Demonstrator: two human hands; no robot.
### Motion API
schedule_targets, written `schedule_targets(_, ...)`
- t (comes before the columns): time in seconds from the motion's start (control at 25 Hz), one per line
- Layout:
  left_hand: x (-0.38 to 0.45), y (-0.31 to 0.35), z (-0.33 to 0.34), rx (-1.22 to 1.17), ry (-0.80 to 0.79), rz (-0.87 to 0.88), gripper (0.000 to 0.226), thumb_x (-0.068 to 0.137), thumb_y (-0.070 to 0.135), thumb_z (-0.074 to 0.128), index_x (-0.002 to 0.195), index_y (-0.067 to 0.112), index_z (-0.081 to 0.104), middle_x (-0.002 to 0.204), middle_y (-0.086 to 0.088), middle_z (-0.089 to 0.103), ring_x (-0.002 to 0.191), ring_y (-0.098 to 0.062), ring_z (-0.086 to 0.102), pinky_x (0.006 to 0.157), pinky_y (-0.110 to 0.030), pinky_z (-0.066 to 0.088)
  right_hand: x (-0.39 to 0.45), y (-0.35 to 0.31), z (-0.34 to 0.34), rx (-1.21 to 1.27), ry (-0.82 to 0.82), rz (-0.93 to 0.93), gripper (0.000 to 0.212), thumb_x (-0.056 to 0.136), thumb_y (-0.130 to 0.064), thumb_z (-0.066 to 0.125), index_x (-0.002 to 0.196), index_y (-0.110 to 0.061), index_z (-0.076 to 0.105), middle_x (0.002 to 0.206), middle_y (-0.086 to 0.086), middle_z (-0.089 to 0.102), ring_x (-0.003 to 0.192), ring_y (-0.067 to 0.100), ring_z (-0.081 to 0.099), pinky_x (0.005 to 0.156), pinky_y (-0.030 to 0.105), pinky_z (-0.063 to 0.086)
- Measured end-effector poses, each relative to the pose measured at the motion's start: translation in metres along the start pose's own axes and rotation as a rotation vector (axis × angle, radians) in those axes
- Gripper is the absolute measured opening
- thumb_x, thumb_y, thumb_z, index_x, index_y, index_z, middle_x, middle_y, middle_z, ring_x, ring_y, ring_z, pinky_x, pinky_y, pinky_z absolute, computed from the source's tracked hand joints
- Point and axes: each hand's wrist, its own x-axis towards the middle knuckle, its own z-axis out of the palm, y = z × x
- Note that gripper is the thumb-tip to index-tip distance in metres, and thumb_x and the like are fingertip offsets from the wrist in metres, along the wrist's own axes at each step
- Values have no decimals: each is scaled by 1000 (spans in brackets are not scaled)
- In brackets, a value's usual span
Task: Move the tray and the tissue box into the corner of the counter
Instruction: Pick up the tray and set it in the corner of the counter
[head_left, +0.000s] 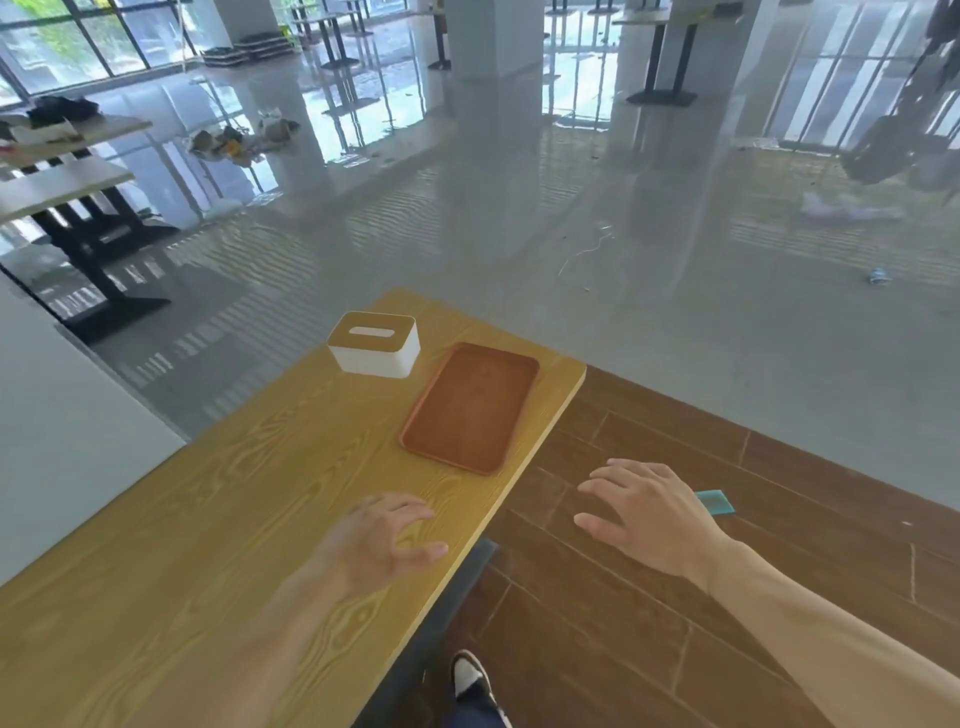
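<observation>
Tray (470, 408) and tissue box (374, 343) sit side by side near your tabletop's (208, 519) far corner; your left hand (376, 545) and right hand (647, 517) hover, grip released, empty.

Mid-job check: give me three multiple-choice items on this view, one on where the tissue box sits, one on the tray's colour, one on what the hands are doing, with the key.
1. The tissue box stands:
A. on the tray
B. on the counter, left of the tray
C. on the floor

2. The tray is:
A. reddish-brown
B. white
C. blue

3. The hands are:
A. both gripping the tray
B. one holding the box
C. both open and empty

Key:
1 B, the box rests on the counter beside the tray's left edge.
2 A, its whole surface is reddish-brown.
3 C, the left hand and right hand have spread fingers and hold nothing.
</observation>
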Motion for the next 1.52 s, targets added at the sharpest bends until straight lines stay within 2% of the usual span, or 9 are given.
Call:
schedule_targets(0.4,94,-39,30,65,-72,-148,78,82,81,28,142,34,47,150,12,43,138,-10,33,114,-37,24,132,21,43,-58,-186,-115,63,97,-69,29,139,-31,55,143,-9,60,136,14,50,110,39,38)
schedule_targets(0.6,120,-62,45,-18,-122,-248,78,83,79,27,143,33,45,151,9,41,139,-13,34,114,-40,24,203,23,58,-148,-319,-214,57,98,-67,28,128,-30,60,126,-7,67,118,19,60,97,39,46)
schedule_targets(0.76,127,-76,60,-61,-157,-345,79,85,79,25,145,31,42,154,3,39,140,-17,35,115,-44,23,245,29,70,-106,-391,-227,56,98,-67,33,133,-31,58,124,-8,69,110,17,65,91,37,50)
schedule_targets(0.96,139,-70,90,-170,-138,-499,89,78,84,19,149,32,34,152,2,41,138,-21,35,115,-46,23,289,41,82,-7,-533,-92,55,92,-73,34,105,-29,65,106,-7,72,92,18,68,83,39,55)
schedule_targets(1.16,171,-53,108,-274,-91,-726,90,78,83,17,149,31,34,154,1,37,140,-23,34,114,-48,23,335,72,93,76,-612,12,61,93,-72,36,107,-21,68,99,-2,75,86,19,71,80,38,58)
schedule_targets(1.24,183,-45,110,-334,-23,-845,85,83,79,23,150,28,33,155,-3,36,140,-25,36,114,-48,26,348,86,99,204,-659,113,61,97,-65,42,107,-12,71,97,5,76,87,23,71,79,40,59)
schedule_targets(1.36,208,-34,107,-475,101,-1052,82,88,74,34,150,21,35,155,-10,35,138,-28,38,110,-48,34,363,95,107,549,-673,445,47,95,-51,61,94,-5,72,87,11,76,76,25,71,80,48,63)
schedule_targets(1.44,225,-29,103,-612,215,-1193,78,90,68,47,148,17,37,151,-12,38,135,-30,43,104,-45,41,367,94,111,629,-655,570,42,91,-44,71,86,-3,72,75,11,76,63,25,68,73,46,64)
schedule_targets(1.52,242,-26,100,-727,331,-1291,71,91,55,59,144,12,40,142,-12,46,123,-30,52,91,-38,46,368,90,114,630,-658,589,41,87,-43,76,78,-3,72,67,9,75,56,23,69,60,38,65)
